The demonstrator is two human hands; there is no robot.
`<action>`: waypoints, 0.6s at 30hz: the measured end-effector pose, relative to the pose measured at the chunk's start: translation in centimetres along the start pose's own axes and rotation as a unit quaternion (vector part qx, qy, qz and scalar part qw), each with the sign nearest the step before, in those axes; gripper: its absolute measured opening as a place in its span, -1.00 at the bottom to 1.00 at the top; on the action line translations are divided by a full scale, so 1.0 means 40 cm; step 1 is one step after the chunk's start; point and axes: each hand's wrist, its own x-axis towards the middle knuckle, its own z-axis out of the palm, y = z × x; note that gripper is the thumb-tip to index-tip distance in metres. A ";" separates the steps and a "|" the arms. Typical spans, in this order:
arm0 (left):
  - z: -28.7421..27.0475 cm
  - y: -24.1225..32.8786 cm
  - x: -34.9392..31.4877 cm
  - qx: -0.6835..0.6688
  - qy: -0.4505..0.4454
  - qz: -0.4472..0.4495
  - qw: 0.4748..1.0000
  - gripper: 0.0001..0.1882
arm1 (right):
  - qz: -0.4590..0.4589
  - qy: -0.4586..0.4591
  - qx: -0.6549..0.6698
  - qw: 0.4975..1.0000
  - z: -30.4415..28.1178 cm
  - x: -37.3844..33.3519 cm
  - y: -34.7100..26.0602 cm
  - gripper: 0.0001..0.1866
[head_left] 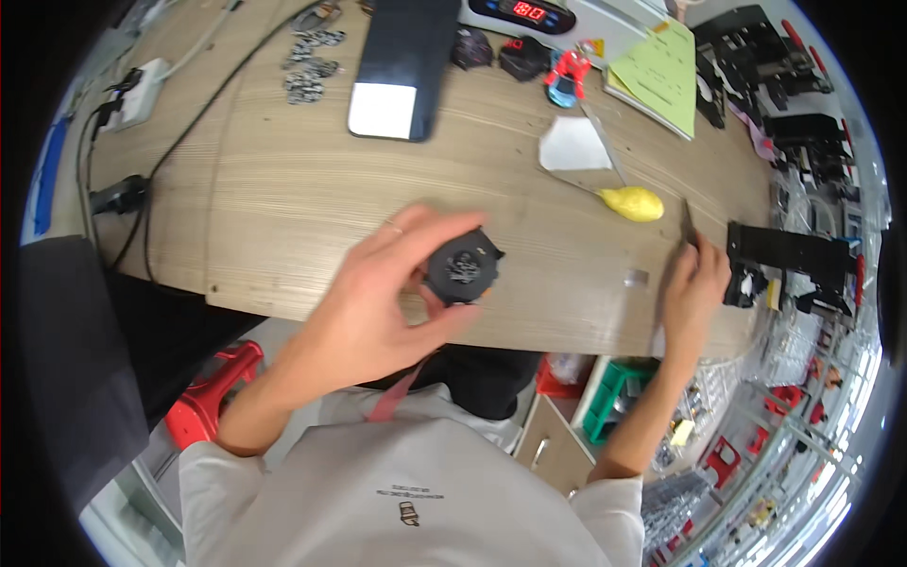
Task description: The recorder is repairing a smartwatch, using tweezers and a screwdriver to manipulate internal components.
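Observation:
My left hand [378,293] is closed around a round black device part [463,266] above the table's near edge. The face of this part has a dark, speckled round centre and small tabs at its rim. At the right side of the table, my right hand [697,283] has its fingers together on a thin, dark, pointed tool [689,223]; its exact kind is unclear. Beyond that hand lies a yellow bulb-shaped piece [633,203] with thin shafts running from it. A white paper scrap [574,144] rests next to those shafts.
A black and white flat slab [397,76], small patterned pieces [312,68] and a red-handled tool [569,71] lie farther back. Behind them stands a device with a red digital display [525,11]. Green paper [657,76] and black holders [794,246] are at right; cables [194,128] cross the left.

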 end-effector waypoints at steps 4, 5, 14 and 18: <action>0.014 -0.017 -0.014 0.050 -0.015 -0.079 0.996 -0.32 | 0.165 -0.056 0.377 0.910 -0.118 -0.080 -0.121 -0.74; 0.023 -0.012 -0.022 0.055 -0.015 -0.086 0.995 -0.32 | 0.103 -0.060 0.400 0.909 -0.152 -0.110 -0.194 -0.76; 0.063 -0.030 -0.030 0.273 0.026 -0.024 0.961 -0.27 | -0.105 -0.058 0.345 0.931 -0.119 -0.192 -0.394 -0.71; 0.070 -0.022 -0.033 0.303 0.029 -0.002 0.953 -0.30 | -0.097 -0.052 0.363 0.925 -0.110 -0.192 -0.400 -0.72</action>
